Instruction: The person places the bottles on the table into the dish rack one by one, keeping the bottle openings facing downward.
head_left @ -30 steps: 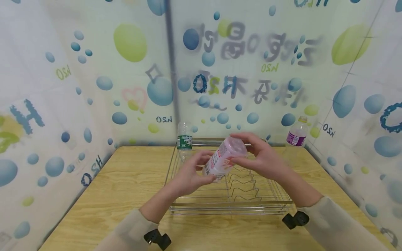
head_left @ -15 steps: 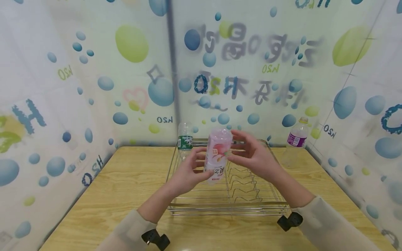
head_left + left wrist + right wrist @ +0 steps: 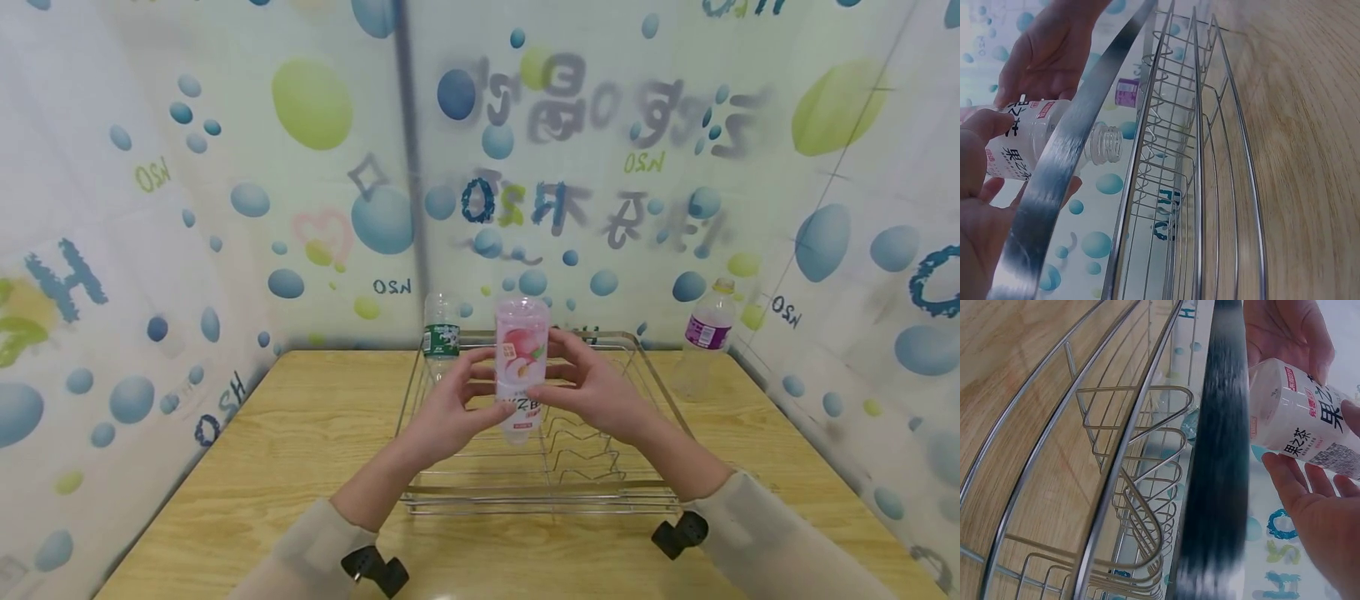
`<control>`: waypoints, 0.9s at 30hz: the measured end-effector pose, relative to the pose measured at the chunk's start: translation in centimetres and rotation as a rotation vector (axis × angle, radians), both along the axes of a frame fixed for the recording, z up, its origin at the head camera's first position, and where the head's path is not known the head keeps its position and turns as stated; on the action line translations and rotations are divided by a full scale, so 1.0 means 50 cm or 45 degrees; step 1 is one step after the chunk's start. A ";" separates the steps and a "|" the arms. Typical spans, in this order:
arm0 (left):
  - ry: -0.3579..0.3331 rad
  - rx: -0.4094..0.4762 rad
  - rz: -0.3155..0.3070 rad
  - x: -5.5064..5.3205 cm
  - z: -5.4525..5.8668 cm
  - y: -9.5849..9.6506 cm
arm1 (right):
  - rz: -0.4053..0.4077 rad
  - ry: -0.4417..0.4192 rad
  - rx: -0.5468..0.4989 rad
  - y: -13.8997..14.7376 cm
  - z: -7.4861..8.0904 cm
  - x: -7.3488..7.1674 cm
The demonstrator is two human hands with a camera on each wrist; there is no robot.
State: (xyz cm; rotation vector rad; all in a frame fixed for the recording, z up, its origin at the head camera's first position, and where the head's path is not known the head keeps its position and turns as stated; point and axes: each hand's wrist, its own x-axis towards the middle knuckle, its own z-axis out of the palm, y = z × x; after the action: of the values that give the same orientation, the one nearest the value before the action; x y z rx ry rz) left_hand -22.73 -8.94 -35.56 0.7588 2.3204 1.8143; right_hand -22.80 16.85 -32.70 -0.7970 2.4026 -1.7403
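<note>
A clear plastic bottle with a pink peach label [image 3: 521, 342] is held upside down above the wire dish rack [image 3: 480, 487]. My left hand [image 3: 450, 412] grips its left side, thumb across the front near the shoulder. From the right, my right hand [image 3: 600, 392] holds the same bottle, thumb on the label and fingers reaching behind. In the left wrist view the threaded bottle neck [image 3: 1107, 144] shows no cap. The right wrist view shows the label's dark lettering [image 3: 1300, 440] between both hands. Fingertips behind the bottle are partly hidden.
A clear bottle with a green label [image 3: 442, 337] stands inverted at the rack's back left corner. On the right, a purple-labelled bottle with a yellow cap [image 3: 707, 333] stands beside the rack on the wooden table [image 3: 247, 467]. A patterned curtain [image 3: 337, 217] encloses the back and sides.
The peach bottle has gone from tilted to nearly vertical, neck down, and its peach picture has turned to the front. My right hand has moved left and lower along it.
</note>
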 end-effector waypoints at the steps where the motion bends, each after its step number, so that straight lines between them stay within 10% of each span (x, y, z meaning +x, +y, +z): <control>1: 0.001 -0.002 0.002 0.000 0.001 0.000 | -0.002 -0.002 0.003 -0.001 0.000 0.000; 19: -0.006 0.004 -0.020 -0.003 -0.004 -0.023 | -0.039 0.020 0.017 -0.007 -0.008 -0.003; 27: 0.130 -0.065 0.197 0.000 -0.016 -0.122 | -0.065 0.057 0.013 0.008 -0.007 -0.009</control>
State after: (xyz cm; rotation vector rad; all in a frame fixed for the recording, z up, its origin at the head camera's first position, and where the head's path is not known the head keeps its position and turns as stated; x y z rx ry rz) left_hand -22.73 -15.03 -36.35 0.6989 2.5452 1.8075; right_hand -23.24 17.26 -33.05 -0.7888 2.4796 -1.7456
